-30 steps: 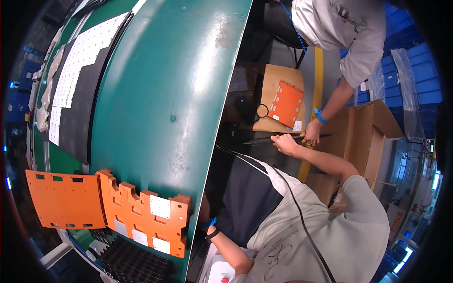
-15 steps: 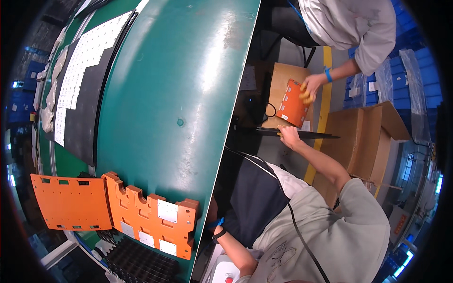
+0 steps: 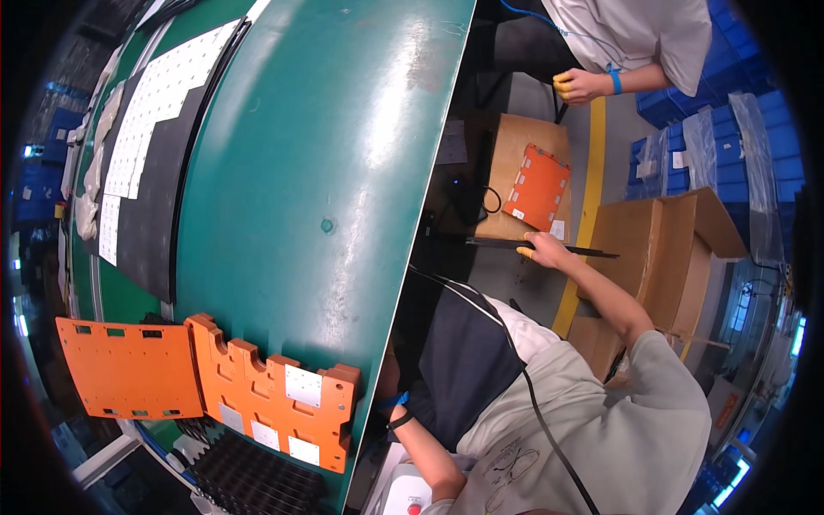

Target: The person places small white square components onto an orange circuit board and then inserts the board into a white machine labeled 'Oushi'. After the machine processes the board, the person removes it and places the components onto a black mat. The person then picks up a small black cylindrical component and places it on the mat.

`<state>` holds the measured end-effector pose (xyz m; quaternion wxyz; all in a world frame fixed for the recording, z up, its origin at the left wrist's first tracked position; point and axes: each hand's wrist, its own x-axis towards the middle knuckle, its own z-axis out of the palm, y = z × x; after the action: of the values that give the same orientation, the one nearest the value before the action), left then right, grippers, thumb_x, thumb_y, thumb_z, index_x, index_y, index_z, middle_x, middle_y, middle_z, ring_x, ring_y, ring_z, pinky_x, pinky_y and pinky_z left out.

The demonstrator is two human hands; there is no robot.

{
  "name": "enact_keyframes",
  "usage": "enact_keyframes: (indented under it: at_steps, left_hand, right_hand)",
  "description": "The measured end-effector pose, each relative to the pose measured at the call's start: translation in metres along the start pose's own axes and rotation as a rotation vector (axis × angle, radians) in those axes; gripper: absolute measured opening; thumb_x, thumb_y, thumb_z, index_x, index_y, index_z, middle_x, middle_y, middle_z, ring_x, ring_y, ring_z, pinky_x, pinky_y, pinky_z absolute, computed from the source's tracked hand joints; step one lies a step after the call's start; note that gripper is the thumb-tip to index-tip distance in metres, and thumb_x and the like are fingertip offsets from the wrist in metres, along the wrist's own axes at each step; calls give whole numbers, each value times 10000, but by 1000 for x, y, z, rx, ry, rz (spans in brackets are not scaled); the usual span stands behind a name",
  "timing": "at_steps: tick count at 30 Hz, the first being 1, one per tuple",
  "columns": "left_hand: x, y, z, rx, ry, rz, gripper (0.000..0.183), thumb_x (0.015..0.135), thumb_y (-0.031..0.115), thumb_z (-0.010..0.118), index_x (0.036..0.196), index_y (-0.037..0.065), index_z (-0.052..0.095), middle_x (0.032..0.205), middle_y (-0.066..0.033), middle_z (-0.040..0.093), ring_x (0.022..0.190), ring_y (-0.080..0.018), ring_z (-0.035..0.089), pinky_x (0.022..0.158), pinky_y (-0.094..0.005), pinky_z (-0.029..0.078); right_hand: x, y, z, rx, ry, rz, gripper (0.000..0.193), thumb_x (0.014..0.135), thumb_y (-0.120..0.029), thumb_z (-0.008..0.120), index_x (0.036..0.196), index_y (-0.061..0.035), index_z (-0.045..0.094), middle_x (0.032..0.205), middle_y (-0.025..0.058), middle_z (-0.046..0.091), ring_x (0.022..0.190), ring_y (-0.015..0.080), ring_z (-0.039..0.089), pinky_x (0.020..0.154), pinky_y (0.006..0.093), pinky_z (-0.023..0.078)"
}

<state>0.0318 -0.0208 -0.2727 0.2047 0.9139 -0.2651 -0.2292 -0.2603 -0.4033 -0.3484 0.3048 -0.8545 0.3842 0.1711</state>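
Observation:
My right hand (image 3: 546,250), with yellow covers on its fingers, is closed round a thin black panel (image 3: 592,253), seen nearly edge-on. The panel hangs just in front of a cardboard surface on which an orange plate (image 3: 538,189) with pale tabs along its edges lies flat. My left hand (image 3: 388,373) is in shadow beside the green table's edge. A blue band and a black band circle that wrist, and its fingers are hidden.
On the green table (image 3: 300,189) stand two orange panels, one flat-faced (image 3: 129,369), one notched with silver plates (image 3: 279,390). Black ridged parts (image 3: 257,476) sit below. Across the aisle are a co-worker's hand (image 3: 584,87), an open cardboard box (image 3: 639,249) and blue crates (image 3: 687,163).
My right hand has shifted slightly right and nearer along the black panel. The co-worker's hand has lifted off the orange plate and drawn back to the far side.

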Motion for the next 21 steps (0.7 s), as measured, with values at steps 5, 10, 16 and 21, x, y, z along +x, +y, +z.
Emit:
enact_keyframes:
  at_steps: [5, 10, 16, 21]
  left_hand:
    - [-2, -11, 9, 52, 70, 50, 397, 1010, 332, 560, 1206, -3, 641, 1168, -272, 658, 1119, -464, 599, 955, -485, 476]
    - [-3, -13, 10, 98, 98, 18, 405, 1009, 342, 558, 1220, 6, 641, 1186, -268, 655, 1147, -449, 595, 969, -480, 471]
    - [-2, -6, 7, 113, 78, 8, 381, 1008, 329, 559, 1169, -2, 654, 1171, -259, 660, 1140, -447, 595, 968, -481, 469]
    - [0, -19, 22, 110, 137, 49, 373, 1003, 320, 569, 1147, -13, 657, 1136, -269, 664, 1105, -456, 607, 940, -491, 480]
  right_hand:
    - [15, 11, 7, -22, 164, 29, 185, 799, -110, 713, 887, 36, 641, 890, 272, 678, 920, 452, 653, 802, 523, 514]
    - [18, -6, -12, 58, 343, 69, 171, 758, -55, 748, 844, 25, 623, 874, 250, 669, 880, 456, 639, 751, 516, 495]
    - [-3, -2, -64, 65, 433, -103, 283, 813, -161, 794, 885, 18, 586, 872, 227, 628, 881, 453, 609, 724, 494, 474]
    - [-68, -40, -165, -68, 509, -305, 186, 810, -32, 702, 922, 12, 561, 872, 202, 595, 847, 433, 600, 706, 479, 480]
